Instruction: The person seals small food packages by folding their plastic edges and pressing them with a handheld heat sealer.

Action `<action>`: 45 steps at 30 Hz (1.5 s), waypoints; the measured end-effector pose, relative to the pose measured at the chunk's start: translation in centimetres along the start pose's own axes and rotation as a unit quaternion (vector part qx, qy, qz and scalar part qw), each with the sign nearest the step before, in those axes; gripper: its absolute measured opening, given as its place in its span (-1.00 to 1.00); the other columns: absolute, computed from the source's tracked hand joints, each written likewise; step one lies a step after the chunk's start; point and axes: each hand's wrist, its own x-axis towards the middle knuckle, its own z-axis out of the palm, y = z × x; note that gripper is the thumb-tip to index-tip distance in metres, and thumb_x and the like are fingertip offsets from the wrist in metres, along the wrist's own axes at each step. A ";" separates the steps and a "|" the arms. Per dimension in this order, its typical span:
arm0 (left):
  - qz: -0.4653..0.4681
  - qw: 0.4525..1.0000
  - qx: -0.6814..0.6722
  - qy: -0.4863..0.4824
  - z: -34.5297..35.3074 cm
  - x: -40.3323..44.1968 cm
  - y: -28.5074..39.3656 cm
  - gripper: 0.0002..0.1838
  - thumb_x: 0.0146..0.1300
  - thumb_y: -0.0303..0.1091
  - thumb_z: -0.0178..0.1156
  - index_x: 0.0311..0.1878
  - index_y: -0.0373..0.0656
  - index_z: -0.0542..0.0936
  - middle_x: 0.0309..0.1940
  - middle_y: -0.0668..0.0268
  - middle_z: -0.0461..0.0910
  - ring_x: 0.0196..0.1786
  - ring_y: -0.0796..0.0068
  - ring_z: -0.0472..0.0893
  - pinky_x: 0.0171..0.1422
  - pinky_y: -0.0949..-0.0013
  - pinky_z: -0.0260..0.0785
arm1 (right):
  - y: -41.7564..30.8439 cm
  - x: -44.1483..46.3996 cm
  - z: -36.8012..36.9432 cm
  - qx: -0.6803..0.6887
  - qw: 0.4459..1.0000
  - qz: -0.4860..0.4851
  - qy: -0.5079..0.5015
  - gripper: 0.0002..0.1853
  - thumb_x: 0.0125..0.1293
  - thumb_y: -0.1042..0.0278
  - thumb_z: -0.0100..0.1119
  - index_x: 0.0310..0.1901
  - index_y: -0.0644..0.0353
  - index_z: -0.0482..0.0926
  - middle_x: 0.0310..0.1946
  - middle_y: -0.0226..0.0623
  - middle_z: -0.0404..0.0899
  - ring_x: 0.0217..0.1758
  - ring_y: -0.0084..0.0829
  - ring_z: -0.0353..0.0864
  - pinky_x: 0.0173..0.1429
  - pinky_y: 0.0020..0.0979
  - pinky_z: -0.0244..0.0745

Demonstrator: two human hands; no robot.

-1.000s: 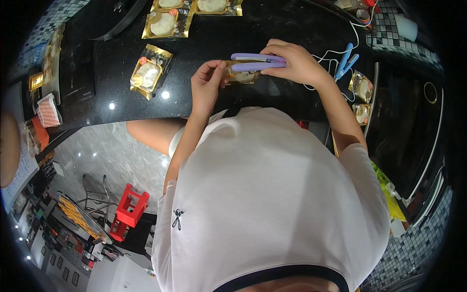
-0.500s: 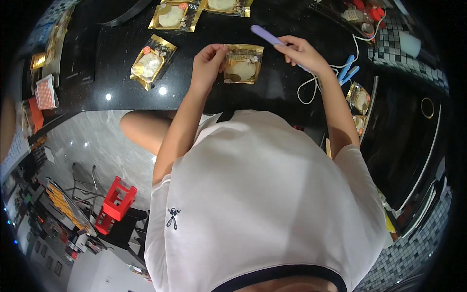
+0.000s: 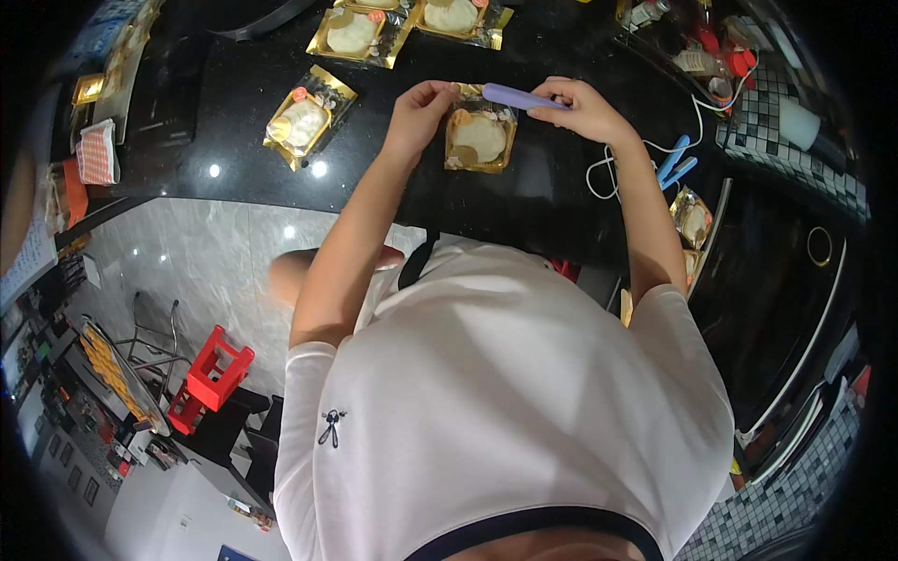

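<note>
My left hand [image 3: 420, 114] is closed in a pinch on the upper left corner of a gold-and-clear packet [image 3: 480, 140]. Inside that packet is a round pale pastry in a gold tray. My right hand [image 3: 578, 107] is wrapped round a slim purple flat iron [image 3: 519, 96], like a mini hair straightener. Its far end lies over the packet's top edge; whether its jaws grip the edge I cannot tell. Left of my hands lies another pastry packet [image 3: 304, 122], tilted on the black counter [image 3: 393, 201].
More pastry packets [image 3: 351, 35] lie at the back, beside a dark pan [image 3: 257, 26]. A blue flat iron [image 3: 675, 164] and a white cord [image 3: 659, 148] are at the right, near further packets [image 3: 692, 220]. Bottles [image 3: 697, 61] stand at the back right.
The purple flat iron has swung left and more level, from beside the packet to over its top edge. My left hand keeps its pinch. The whole view has shifted slightly.
</note>
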 end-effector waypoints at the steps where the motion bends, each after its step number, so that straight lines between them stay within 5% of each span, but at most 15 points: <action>1: 0.018 1.000 0.010 0.016 0.4 0.4 -0.3 -0.81 0.33 -0.29 0.17 -0.18 -0.23 0.56 -0.40 0.43 0.59 -0.41 0.72 0.48 -0.29 0.59 0.33 | -0.1 0.2 0.0 0.005 1.000 0.009 0.007 -0.71 0.19 0.22 0.32 -0.17 0.26 0.60 -0.39 -0.51 0.44 -0.45 -0.71 0.38 -0.43 -0.59 0.28; 6: -0.004 0.998 -0.063 -0.028 1.8 0.8 -0.5 -0.82 0.41 -0.28 0.05 -0.12 -0.21 0.45 -0.27 0.27 0.62 -0.24 0.59 0.56 -0.08 0.48 0.41 | -0.9 -1.7 1.2 0.086 0.992 0.079 0.047 -0.71 0.21 0.20 0.31 -0.17 0.24 0.61 -0.41 -0.52 0.45 -0.51 -0.70 0.41 -0.47 -0.60 0.27; 11: 0.002 0.992 -0.065 -0.105 2.4 0.8 -0.8 -0.84 0.41 -0.30 0.05 -0.14 -0.20 0.46 -0.30 0.29 0.63 -0.28 0.62 0.56 -0.12 0.52 0.43 | -1.2 -4.7 2.0 0.155 0.957 0.228 0.084 -0.63 0.26 0.12 0.25 -0.06 0.24 0.56 -0.44 -0.56 0.46 -0.49 -0.73 0.43 -0.46 -0.64 0.35; 14: 0.011 0.989 -0.046 -0.137 2.4 1.8 -0.7 -0.84 0.40 -0.30 0.05 -0.15 -0.20 0.46 -0.33 0.31 0.62 -0.28 0.64 0.55 -0.13 0.53 0.43 | -2.0 -5.9 0.7 0.229 0.937 0.241 0.104 -0.57 0.26 0.09 0.25 0.00 0.25 0.51 -0.43 -0.56 0.46 -0.48 -0.74 0.45 -0.42 -0.68 0.39; 24: 0.011 0.987 -0.023 -0.159 2.6 2.0 -0.8 -0.85 0.38 -0.32 0.08 -0.13 -0.19 0.47 -0.33 0.33 0.60 -0.23 0.59 0.59 -0.09 0.49 0.44 | -2.5 -5.0 2.4 0.128 0.961 0.238 0.060 -0.60 0.22 0.08 0.29 -0.04 0.19 0.56 -0.39 -0.53 0.53 -0.45 -0.73 0.44 -0.41 -0.66 0.35; 30: -0.004 0.993 -0.024 -0.119 2.5 1.9 -0.8 -0.80 0.38 -0.27 0.10 -0.13 -0.22 0.49 -0.33 0.36 0.59 -0.23 0.59 0.59 -0.08 0.49 0.44 | -2.0 -4.4 3.5 0.094 0.979 0.146 0.108 -0.64 0.22 0.09 0.29 -0.11 0.20 0.58 -0.44 -0.52 0.52 -0.48 -0.72 0.44 -0.43 -0.65 0.33; 36: -0.038 0.994 0.055 -0.086 2.6 2.7 -2.1 -0.75 0.37 -0.22 0.12 -0.20 -0.26 0.56 -0.34 0.37 0.61 -0.29 0.63 0.55 -0.14 0.55 0.40 | -0.1 -4.9 3.6 0.175 0.944 0.228 0.159 -0.63 0.24 0.05 0.27 -0.15 0.23 0.59 -0.43 -0.50 0.51 -0.45 -0.70 0.45 -0.47 -0.64 0.31; 37: -0.032 0.994 0.074 -0.075 2.6 3.0 -2.4 -0.74 0.37 -0.22 0.12 -0.21 -0.26 0.57 -0.35 0.36 0.61 -0.30 0.64 0.55 -0.15 0.55 0.39 | 0.2 -5.3 3.2 0.162 0.938 0.228 0.207 -0.62 0.26 0.02 0.24 -0.17 0.23 0.60 -0.44 -0.50 0.49 -0.43 -0.68 0.46 -0.43 -0.60 0.35; 40: -0.039 0.984 0.170 -0.042 1.8 3.2 -2.5 -0.77 0.36 -0.26 0.12 -0.22 -0.27 0.57 -0.32 0.32 0.62 -0.27 0.62 0.56 -0.15 0.52 0.39 | 3.7 -6.3 2.7 -0.110 0.896 0.242 0.355 -0.38 0.04 -0.17 0.31 -0.10 0.28 0.60 -0.31 -0.08 0.59 -0.19 -0.08 0.58 -0.02 -0.26 0.45; 45: 0.060 0.974 0.187 0.110 -0.6 2.1 -3.3 -0.77 0.32 -0.27 0.11 -0.09 -0.23 0.53 -0.26 0.15 0.69 -0.18 0.35 0.66 -0.08 0.37 0.43 | 4.4 -4.5 4.9 -0.285 0.799 0.237 0.473 -0.33 0.05 -0.14 0.29 0.02 0.32 0.53 -0.10 0.00 0.53 0.02 -0.03 0.49 0.10 -0.12 0.38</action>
